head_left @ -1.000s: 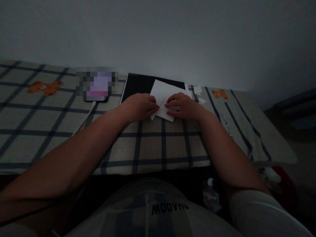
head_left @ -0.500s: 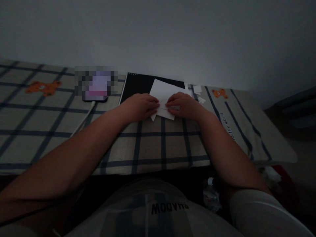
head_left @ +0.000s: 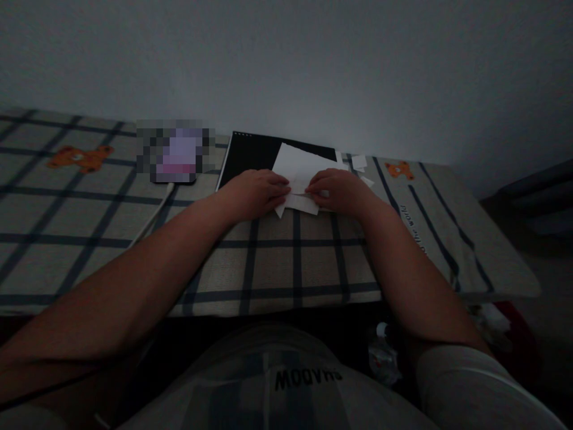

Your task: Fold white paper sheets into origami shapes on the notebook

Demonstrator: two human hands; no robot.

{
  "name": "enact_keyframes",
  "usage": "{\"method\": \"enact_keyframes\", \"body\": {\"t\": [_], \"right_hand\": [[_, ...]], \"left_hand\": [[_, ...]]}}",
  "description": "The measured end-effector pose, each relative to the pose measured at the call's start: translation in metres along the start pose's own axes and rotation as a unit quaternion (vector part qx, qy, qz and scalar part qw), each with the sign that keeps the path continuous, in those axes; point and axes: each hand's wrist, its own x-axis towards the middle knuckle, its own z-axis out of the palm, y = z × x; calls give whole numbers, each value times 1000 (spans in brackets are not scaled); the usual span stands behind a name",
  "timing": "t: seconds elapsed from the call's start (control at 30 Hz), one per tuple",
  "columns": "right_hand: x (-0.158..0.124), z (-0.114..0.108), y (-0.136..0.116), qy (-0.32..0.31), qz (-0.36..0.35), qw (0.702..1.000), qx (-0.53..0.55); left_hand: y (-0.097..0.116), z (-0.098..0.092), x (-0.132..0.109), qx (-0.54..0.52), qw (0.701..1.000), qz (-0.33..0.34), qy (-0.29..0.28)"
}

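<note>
A white sheet of paper point(head_left: 308, 162) lies partly over a black notebook point(head_left: 250, 152), its near edge creased or folded into a narrow flap. My left hand point(head_left: 257, 192) pinches the paper at its left side, fingertips pressed together on the crease. Opposite it, my right hand point(head_left: 335, 190) grips the same crease farther right, thumb and fingers closed on the paper. A short stretch of fold shows between the two sets of fingertips. Below the hands, pointed paper corners stick out over the cloth. The fingers partly cover the paper's edges.
Small white paper scraps point(head_left: 359, 162) lie right of the notebook. A phone point(head_left: 179, 155) with a blurred screen stands at the left, a white cable point(head_left: 154, 214) plugged in. The checked tablecloth point(head_left: 273, 263) reaches the wall point(head_left: 286, 71). Below the table edge is a plastic bottle point(head_left: 382, 355).
My right hand has shifted slightly to the right along the paper, so the gap between the fingertips is wider. The fold line shows more clearly. My left hand has barely moved.
</note>
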Motion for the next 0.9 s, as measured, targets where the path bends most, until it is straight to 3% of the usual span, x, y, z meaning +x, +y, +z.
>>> {"method": "enact_keyframes", "body": {"t": [0.33, 0.5, 0.9], "right_hand": [[3, 4, 7, 38, -11, 996, 78], [0, 3, 7, 64, 26, 992, 105], [0, -3, -1, 38, 79, 990, 115]], "left_hand": [[1, 6, 1, 6, 1000, 15, -15], [6, 7, 2, -1, 998, 38, -50], [14, 2, 2, -1, 998, 25, -57]]}}
